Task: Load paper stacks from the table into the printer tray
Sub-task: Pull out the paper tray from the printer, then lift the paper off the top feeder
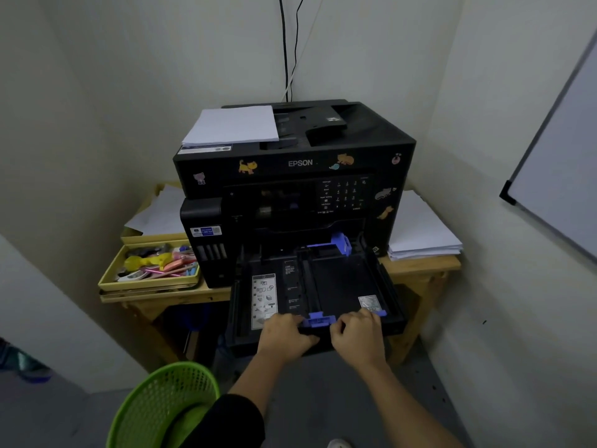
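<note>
A black Epson printer (297,163) stands on a small wooden table (420,266). Its paper tray (342,282) is pulled out toward me and holds no paper; blue guides show at its back and front edge. My left hand (284,334) and my right hand (357,337) both grip the tray's front edge, either side of the front blue guide (318,319). A white paper stack (420,234) lies on the table right of the printer. Another stack (232,126) rests on the printer's top, and loose sheets (161,211) lie to its left.
A yellow box (148,266) of pens and small items sits at the table's left. A green mesh basket (164,402) stands on the floor near my left arm. Walls close in on both sides; a whiteboard (562,176) hangs at right. Cables run up the back wall.
</note>
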### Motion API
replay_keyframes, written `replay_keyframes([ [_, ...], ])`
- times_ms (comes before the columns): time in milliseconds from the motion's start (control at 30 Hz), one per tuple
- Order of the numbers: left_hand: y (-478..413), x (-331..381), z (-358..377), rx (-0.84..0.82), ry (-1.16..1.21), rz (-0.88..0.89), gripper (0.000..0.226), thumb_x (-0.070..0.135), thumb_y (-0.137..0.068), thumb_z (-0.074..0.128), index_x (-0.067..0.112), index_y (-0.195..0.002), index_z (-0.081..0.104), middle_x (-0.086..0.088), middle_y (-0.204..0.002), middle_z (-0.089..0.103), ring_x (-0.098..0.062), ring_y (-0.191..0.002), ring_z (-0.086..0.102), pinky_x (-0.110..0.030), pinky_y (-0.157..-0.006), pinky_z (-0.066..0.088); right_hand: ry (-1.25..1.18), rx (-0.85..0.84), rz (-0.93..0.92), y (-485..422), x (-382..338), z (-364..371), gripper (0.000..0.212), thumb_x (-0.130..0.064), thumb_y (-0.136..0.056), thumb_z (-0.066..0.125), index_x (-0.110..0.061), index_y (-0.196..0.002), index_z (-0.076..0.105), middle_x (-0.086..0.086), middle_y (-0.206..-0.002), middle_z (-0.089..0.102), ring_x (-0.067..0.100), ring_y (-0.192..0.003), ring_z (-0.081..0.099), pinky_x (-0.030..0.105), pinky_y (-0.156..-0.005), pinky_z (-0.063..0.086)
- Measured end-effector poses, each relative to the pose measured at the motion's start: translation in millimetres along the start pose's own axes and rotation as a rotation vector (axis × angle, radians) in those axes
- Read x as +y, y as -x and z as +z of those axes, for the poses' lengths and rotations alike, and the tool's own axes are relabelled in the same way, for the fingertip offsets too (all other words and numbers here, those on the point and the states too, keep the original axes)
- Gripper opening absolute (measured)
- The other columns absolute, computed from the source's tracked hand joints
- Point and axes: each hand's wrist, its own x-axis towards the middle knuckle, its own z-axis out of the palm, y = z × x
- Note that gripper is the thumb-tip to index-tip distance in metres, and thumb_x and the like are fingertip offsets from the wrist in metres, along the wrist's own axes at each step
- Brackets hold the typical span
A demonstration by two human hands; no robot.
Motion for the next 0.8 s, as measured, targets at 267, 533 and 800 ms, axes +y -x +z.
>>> replay_keyframes([
  [267, -28, 10, -20, -0.151, 0.179, -0.099, 0.055, 0.056, -0.083, 0.050, 0.007, -0.059, 0.062, -0.012, -0.063, 0.062, -0.026, -0.070, 0.061, -0.030, -0.065, 0.044, 0.107, 0.022, 0.112, -26, -19, -3, 0.045, -0.039, -0.088, 0.038, -0.011, -0.068, 0.067, 0.005, -0.073, 0.069, 0.023, -0.073, 0.062, 0.036, -0.083, 0.042],
  [533, -110, 53, -92, 0.415, 0.196, 0.034, 0.031, 0.031, -0.092, 0.051, 0.004, -0.101, 0.062, -0.013, -0.099, 0.065, -0.023, -0.087, 0.060, -0.027, -0.067, 0.044, -0.045, 0.277, 0.097, -143, -72, -62, 0.032, -0.032, -0.093, 0.039, -0.011, -0.094, 0.063, 0.006, -0.093, 0.069, 0.025, -0.091, 0.061, 0.045, -0.101, 0.028],
  [800, -191, 80, -221, 0.900, 0.184, 0.245, 0.016, 0.015, -0.089, 0.054, 0.002, -0.098, 0.059, -0.013, -0.100, 0.061, -0.024, -0.095, 0.052, -0.017, -0.075, 0.031, -0.694, 0.484, -0.092, -265, -146, -146, 0.015, -0.012, -0.087, 0.050, -0.009, -0.100, 0.056, 0.003, -0.091, 0.063, 0.020, -0.083, 0.057, 0.034, -0.091, 0.037],
])
